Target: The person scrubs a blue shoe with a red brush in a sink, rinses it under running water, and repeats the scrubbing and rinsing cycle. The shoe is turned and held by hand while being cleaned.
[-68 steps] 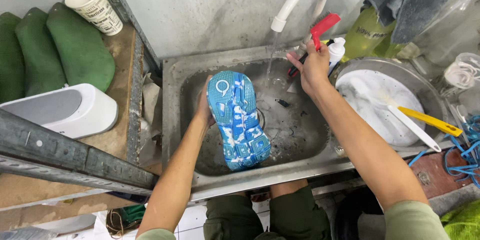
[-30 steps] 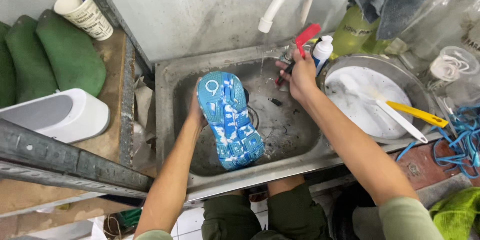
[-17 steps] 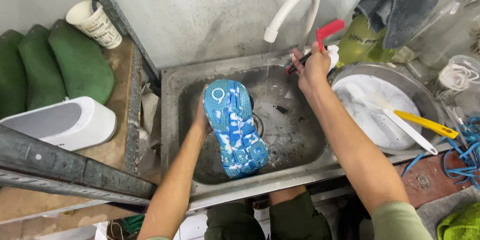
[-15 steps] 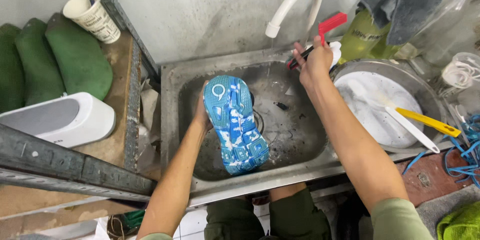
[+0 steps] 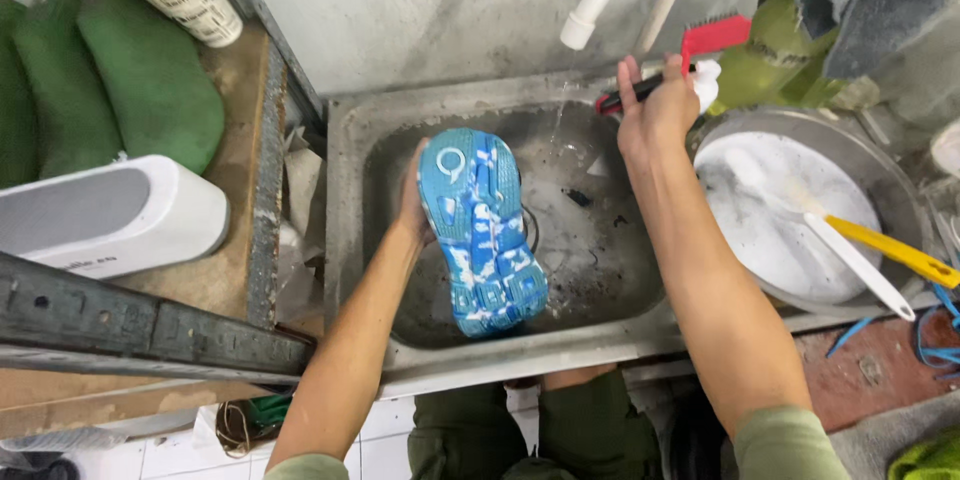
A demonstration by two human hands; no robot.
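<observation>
Left hand point(image 5: 412, 202): fingers closed around blue shoe point(image 5: 480, 230), sole up, over sink point(image 5: 345, 240).
Right hand point(image 5: 655, 110): fingers gripping red brush point(image 5: 700, 45) under white tap point(image 5: 600, 5).

stained grey wall point(image 5: 420, 10), white floor tiles point(image 5: 390, 435), wooden shelf point(image 5: 240, 190) at left.
</observation>
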